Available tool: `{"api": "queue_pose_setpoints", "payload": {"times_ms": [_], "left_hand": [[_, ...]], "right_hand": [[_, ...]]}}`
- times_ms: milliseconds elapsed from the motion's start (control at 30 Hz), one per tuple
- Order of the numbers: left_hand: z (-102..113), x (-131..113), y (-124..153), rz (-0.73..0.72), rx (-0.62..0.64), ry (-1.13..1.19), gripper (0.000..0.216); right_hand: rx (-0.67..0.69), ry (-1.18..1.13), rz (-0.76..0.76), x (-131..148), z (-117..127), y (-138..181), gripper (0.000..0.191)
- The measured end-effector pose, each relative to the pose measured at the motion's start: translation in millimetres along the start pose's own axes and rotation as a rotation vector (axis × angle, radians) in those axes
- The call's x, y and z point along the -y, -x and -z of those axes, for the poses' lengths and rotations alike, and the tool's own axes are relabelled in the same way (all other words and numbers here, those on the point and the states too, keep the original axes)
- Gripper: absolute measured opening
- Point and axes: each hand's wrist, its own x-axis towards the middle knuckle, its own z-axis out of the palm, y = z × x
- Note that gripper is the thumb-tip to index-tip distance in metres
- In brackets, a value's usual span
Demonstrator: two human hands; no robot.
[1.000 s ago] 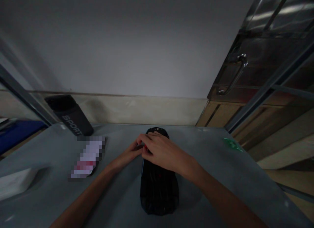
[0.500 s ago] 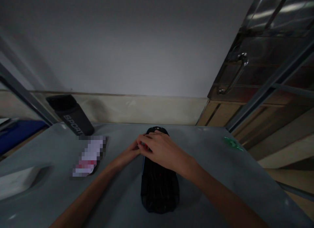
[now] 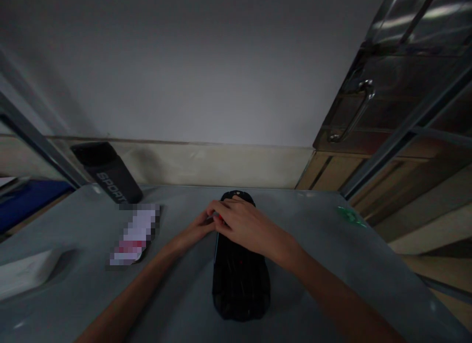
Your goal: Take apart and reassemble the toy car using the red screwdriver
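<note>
Clock centred on the glossy black elongated object with rounded ends [image 3: 241,279], 12 toward wall. Lying lengthwise 12 to 6, mid grey smooth tabletop [image 3: 177,298]. Too dark for surface detail; upper part covered by bare right hand [image 3: 243,225], far tip poking out at 12.

Right hand: curled over object's 12 o'clock half, fingers bent, thumb-to-index gap narrow. Tiny red piece [image 3: 220,217] just visible there, mostly hidden; can't tell gripped or merely touched. Bare left hand [image 3: 201,226]: at object's 11 o'clock edge, fingertips buried behind right fingers. Can't tell open or closed, or contents. Forearms in from 8 and 4, cut off by bottom edge.

At 10: dark grey container with black top and "SPORT" lettering [image 3: 114,183], base lost in pixelation. Between 9 and 10: pixelated flat pale rectangle with red band [image 3: 134,237], details unreadable. At 9: white block with rounded edges [image 3: 27,276], cropped by left edge. Between 2 and 3: crumpled shiny green scrap [image 3: 351,216].

Room: dim. Plain grey-white wall [image 3: 202,87] at 12, pale skirting strip [image 3: 228,166] below. Dark metal door with chrome handle [image 3: 352,114] between 1 and 2, cropped top and right. Grey metal posts [image 3: 391,143] at 10 and 2. Blue flat item [image 3: 33,202] beyond tabletop near 10, cut off.
</note>
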Motion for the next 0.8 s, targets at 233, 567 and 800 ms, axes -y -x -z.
{"api": "queue_pose_setpoints", "payload": {"times_ms": [233,567,800], "left_hand": [[-1.0,-0.5,-1.2,-0.004,0.004,0.048,0.067],[-4.1,-11.0,2.8,0.002,-0.001,0.013,0.065],[-3.0,-9.1,2.0,-0.001,0.024,0.003,0.063]], "right_hand": [[0.014,-0.009,-0.041,0.6,2.8,0.5,0.011],[0.009,-0.022,-0.024,-0.3,3.4,0.6,0.012],[0.019,-0.035,0.004,-2.4,1.5,0.8,0.015]]}}
